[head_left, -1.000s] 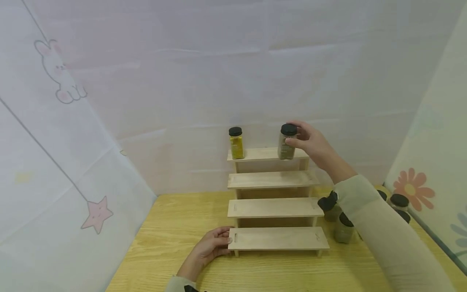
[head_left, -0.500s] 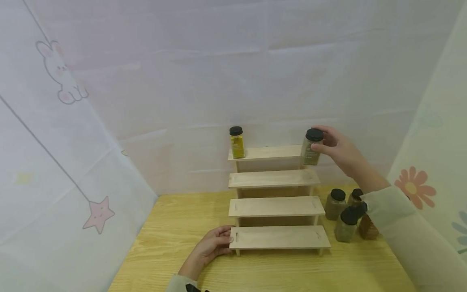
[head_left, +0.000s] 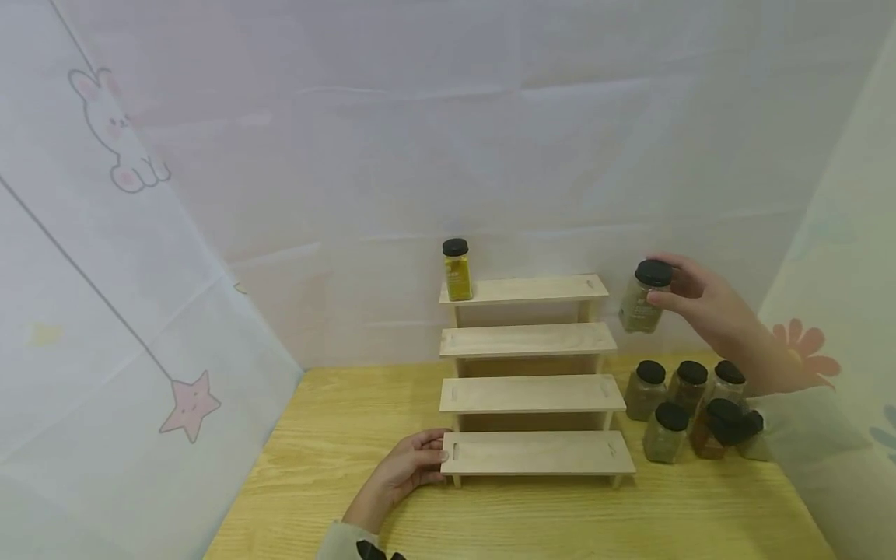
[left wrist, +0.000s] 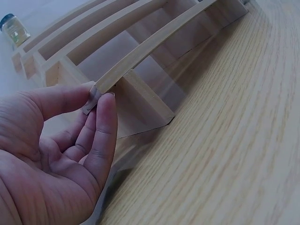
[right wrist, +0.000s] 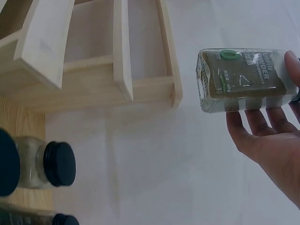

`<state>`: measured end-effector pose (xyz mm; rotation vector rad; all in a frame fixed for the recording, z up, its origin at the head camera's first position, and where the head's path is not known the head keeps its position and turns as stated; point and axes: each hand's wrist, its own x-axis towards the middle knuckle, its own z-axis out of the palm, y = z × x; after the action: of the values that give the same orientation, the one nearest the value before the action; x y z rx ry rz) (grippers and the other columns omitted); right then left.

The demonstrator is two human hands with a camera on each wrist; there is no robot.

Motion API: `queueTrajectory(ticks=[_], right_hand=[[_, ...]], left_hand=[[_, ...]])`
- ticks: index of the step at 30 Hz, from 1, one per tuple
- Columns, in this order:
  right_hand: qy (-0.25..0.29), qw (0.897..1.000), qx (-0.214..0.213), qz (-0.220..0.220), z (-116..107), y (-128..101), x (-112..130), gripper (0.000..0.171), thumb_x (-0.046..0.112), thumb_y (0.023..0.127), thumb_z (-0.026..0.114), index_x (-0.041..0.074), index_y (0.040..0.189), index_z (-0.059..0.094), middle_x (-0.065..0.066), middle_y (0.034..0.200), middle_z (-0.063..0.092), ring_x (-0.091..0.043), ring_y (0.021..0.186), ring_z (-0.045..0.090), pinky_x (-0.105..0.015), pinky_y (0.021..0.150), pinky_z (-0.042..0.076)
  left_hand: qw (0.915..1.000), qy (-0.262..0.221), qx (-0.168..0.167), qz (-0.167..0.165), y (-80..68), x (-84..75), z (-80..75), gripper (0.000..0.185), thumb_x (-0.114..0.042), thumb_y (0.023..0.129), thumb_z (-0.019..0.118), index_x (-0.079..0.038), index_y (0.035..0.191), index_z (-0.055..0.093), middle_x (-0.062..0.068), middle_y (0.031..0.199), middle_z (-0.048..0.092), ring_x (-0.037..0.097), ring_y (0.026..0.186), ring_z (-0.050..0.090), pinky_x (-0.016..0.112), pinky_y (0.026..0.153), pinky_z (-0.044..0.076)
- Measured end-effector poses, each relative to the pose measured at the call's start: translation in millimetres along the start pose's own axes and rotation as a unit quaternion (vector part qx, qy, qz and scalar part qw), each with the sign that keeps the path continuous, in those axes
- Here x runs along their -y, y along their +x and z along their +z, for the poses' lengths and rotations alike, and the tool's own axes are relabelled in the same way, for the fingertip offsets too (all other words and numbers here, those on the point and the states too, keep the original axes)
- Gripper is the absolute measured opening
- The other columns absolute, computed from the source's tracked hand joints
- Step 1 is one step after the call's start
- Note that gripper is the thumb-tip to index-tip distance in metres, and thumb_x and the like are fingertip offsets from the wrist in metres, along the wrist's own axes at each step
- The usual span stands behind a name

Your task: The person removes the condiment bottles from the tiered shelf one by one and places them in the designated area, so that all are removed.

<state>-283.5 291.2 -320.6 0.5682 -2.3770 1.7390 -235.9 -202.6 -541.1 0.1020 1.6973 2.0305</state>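
Observation:
My right hand (head_left: 707, 307) holds a spice jar (head_left: 640, 307) with a black lid and brownish-green powder, in the air right of the rack's top shelf. In the right wrist view the jar (right wrist: 243, 79) shows white print, with thumb and fingers round its lid end. A four-step wooden rack (head_left: 539, 453) stands on the table. My left hand (head_left: 406, 470) pinches the left end of its lowest shelf; the left wrist view shows thumb and forefinger on the board's corner (left wrist: 101, 86). A jar of yellow spice (head_left: 458, 278) stands upright at the top shelf's left end.
Several black-lidded spice jars (head_left: 665, 435) cluster on the wooden table (head_left: 336, 420), right of the rack and below my right forearm. A pale cloth backdrop (head_left: 392, 171) hangs behind, with printed side panels left and right.
My right hand has carried the jar from over the top shelf's right part out to the right and somewhat lower. More jars on the table show now. My left hand stays at the rack.

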Motion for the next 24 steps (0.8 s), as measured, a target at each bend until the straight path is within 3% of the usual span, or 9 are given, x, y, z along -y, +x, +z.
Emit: queueTrajectory(ticks=[4,10,11,13,14,18,20,22,24], right_hand=[[-0.003,1.0,-0.002,0.002,-12.0,-10.6,-5.2,0.057,0.006,0.102,0.06,0.015,0.154,0.04,0.014,0.128,0.059,-0.003,0.11,0.059,-0.012,0.088,0.047],[-0.063,0.998,-0.013,0.01,-27.7,-24.7,-9.4,0.058,0.008,0.102,0.06,0.017,0.155,0.039,0.016,0.125,0.06,0.001,0.108,0.059,-0.011,0.086,0.046],[-0.091,0.996,-0.018,0.017,-30.5,-27.0,-9.9,0.058,0.013,0.102,0.061,0.02,0.155,0.039,0.017,0.121,0.061,0.0,0.103,0.059,-0.014,0.083,0.047],[-0.126,0.991,-0.022,0.037,-36.6,-31.6,-10.5,0.059,0.021,0.103,0.061,0.026,0.157,0.037,0.019,0.118,0.06,0.001,0.099,0.057,-0.031,0.091,0.043],[-0.14,0.989,-0.024,0.044,-39.3,-33.6,-11.2,0.06,0.024,0.103,0.061,0.028,0.157,0.036,0.02,0.118,0.059,0.002,0.099,0.057,-0.032,0.091,0.043],[-0.153,0.987,-0.02,0.049,-49.5,-42.1,-15.3,0.062,0.024,0.103,0.06,0.028,0.159,0.033,0.023,0.125,0.054,0.008,0.105,0.055,-0.024,0.094,0.042],[-0.152,0.987,-0.019,0.046,-53.5,-46.6,-18.1,0.062,0.021,0.104,0.059,0.027,0.159,0.031,0.024,0.129,0.051,0.012,0.11,0.053,-0.017,0.084,0.048],[-0.136,0.989,-0.019,0.052,-57.6,-51.8,-21.6,0.063,0.021,0.104,0.058,0.029,0.16,0.029,0.025,0.129,0.05,0.015,0.11,0.051,-0.038,0.091,0.054],[-0.131,0.99,-0.026,0.044,-61.5,-56.2,-26.8,0.063,0.019,0.104,0.058,0.028,0.16,0.029,0.024,0.13,0.05,0.015,0.111,0.051,-0.04,0.09,0.055]], left_hand=[[1.0,0.001,0.0,0.001,-0.1,0.1,-0.2,0.065,-0.002,0.095,0.066,0.009,0.151,0.035,0.01,0.115,0.063,0.018,0.092,0.069,0.026,0.07,0.061],[1.0,0.001,-0.001,0.005,-1.1,-0.5,0.9,0.066,-0.002,0.094,0.066,0.01,0.151,0.035,0.011,0.115,0.062,0.018,0.091,0.069,0.027,0.07,0.061],[1.0,-0.001,-0.001,0.005,-1.1,-0.6,1.1,0.066,-0.002,0.094,0.066,0.01,0.151,0.035,0.011,0.115,0.063,0.018,0.091,0.069,0.027,0.07,0.061],[1.0,-0.002,0.0,0.006,-0.9,-0.6,1.1,0.067,-0.002,0.093,0.067,0.01,0.151,0.034,0.011,0.116,0.063,0.018,0.091,0.069,0.027,0.07,0.061],[1.0,-0.003,-0.001,0.005,-0.7,-0.4,1.0,0.067,-0.002,0.093,0.067,0.01,0.151,0.034,0.011,0.116,0.063,0.018,0.091,0.069,0.027,0.071,0.061],[1.0,-0.003,-0.002,0.003,-0.1,0.6,0.5,0.068,-0.003,0.093,0.068,0.009,0.151,0.035,0.011,0.117,0.063,0.019,0.091,0.07,0.027,0.071,0.061],[1.0,-0.002,-0.004,0.002,0.1,1.0,0.3,0.068,-0.004,0.093,0.068,0.009,0.151,0.035,0.011,0.117,0.063,0.019,0.092,0.07,0.027,0.072,0.061],[1.0,-0.001,-0.005,0.001,0.2,1.4,0.1,0.069,-0.005,0.093,0.068,0.009,0.151,0.035,0.011,0.117,0.062,0.019,0.092,0.069,0.027,0.072,0.061],[1.0,0.002,-0.004,0.002,0.1,1.4,0.1,0.069,-0.005,0.093,0.068,0.009,0.151,0.035,0.012,0.117,0.062,0.019,0.093,0.069,0.027,0.072,0.061]])
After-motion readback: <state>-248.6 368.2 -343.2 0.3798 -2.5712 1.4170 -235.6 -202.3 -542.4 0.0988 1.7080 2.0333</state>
